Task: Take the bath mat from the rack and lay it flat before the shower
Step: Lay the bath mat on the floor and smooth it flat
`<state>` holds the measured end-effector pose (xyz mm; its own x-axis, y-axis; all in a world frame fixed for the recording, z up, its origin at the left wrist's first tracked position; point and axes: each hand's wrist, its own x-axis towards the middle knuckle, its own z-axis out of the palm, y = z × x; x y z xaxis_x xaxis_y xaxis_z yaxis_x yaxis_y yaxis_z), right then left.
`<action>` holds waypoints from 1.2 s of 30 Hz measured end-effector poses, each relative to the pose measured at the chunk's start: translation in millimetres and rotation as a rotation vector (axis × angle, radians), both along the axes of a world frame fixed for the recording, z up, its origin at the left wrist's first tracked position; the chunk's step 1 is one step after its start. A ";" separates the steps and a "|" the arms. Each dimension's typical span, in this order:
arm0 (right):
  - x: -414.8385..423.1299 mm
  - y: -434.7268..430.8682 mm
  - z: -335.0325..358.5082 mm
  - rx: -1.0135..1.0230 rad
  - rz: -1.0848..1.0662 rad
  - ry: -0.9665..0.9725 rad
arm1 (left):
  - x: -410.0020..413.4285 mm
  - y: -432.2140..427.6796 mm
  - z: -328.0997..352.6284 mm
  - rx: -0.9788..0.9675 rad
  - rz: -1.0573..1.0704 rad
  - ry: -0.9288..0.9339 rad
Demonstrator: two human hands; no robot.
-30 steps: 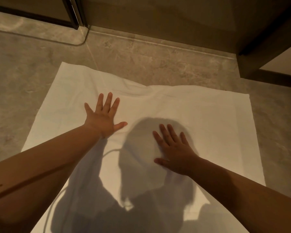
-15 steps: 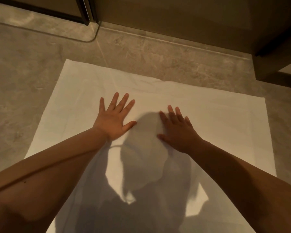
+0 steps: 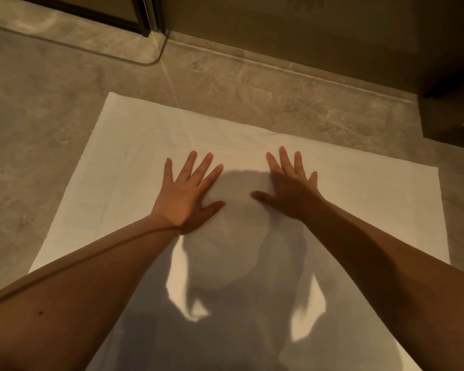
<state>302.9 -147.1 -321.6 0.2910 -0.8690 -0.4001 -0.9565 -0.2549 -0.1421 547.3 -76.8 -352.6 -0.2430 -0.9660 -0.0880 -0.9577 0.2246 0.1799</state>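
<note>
A white bath mat (image 3: 113, 167) lies spread on the stone floor, its far edge close to the shower threshold. My left hand (image 3: 186, 195) rests palm down on the mat's middle, fingers spread. My right hand (image 3: 292, 188) presses flat beside it, a short gap between the two thumbs. Neither hand grips the cloth. A slight ridge remains along the mat's far edge. My shadow covers the near part of the mat.
The glass shower door (image 3: 65, 28) and its dark frame post (image 3: 145, 20) stand at the top left. A raised stone threshold (image 3: 292, 73) runs along the wall. A dark cabinet base (image 3: 450, 84) stands at the right. Bare stone floor (image 3: 32, 124) flanks the mat.
Both hands have slid forward over the mat toward its far edge. The right hand has drawn level with the left, and the folds near the far edge have flattened.
</note>
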 end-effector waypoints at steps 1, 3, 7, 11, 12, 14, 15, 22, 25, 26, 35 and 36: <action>-0.6 -6.6 0.0 0.023 -0.029 0.008 | 0.1 -0.4 -0.4 -0.003 0.003 -0.004; 2.5 -17.5 -1.1 0.051 -0.056 0.027 | 0.0 -0.9 -0.7 -0.005 0.008 -0.011; 18.7 -21.9 -6.4 -0.034 0.137 0.005 | -0.8 -0.8 -0.3 -0.005 0.014 -0.022; 10.2 -31.3 -11.8 -0.084 0.191 -0.003 | -1.2 -1.8 0.1 -0.003 0.015 -0.037; 4.8 -34.4 -13.2 -0.070 0.125 0.018 | -1.2 -2.3 -0.1 -0.002 0.014 -0.038; -0.3 -39.2 -14.0 -0.016 -0.002 0.074 | -1.0 -2.7 -0.4 -0.003 0.016 -0.031; 1.6 -39.5 -13.4 0.000 -0.043 0.093 | -0.9 -3.0 -0.5 -0.002 0.016 -0.026; 6.2 45.6 -10.8 -0.254 0.248 -0.130 | 0.1 -7.2 2.1 0.049 -0.014 -0.114; -20.6 89.3 -19.5 -0.227 0.250 -0.140 | -0.9 0.8 11.7 0.033 -0.002 -0.105; -30.0 97.6 -21.2 -0.230 0.215 -0.135 | -2.6 6.2 15.1 0.016 -0.008 -0.072; -50.4 120.7 -18.2 -0.169 0.005 -0.041 | -22.4 62.8 27.2 0.047 -0.254 -0.239; -53.7 127.3 -17.6 -0.160 0.007 -0.034 | -24.0 65.0 30.0 0.064 -0.257 -0.246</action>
<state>249.1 -19.8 -339.2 0.3080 -0.9189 -0.2464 -0.9500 -0.2834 -0.1309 523.3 -11.7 -322.6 -0.4413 -0.8668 -0.2321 -0.8878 0.4594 -0.0278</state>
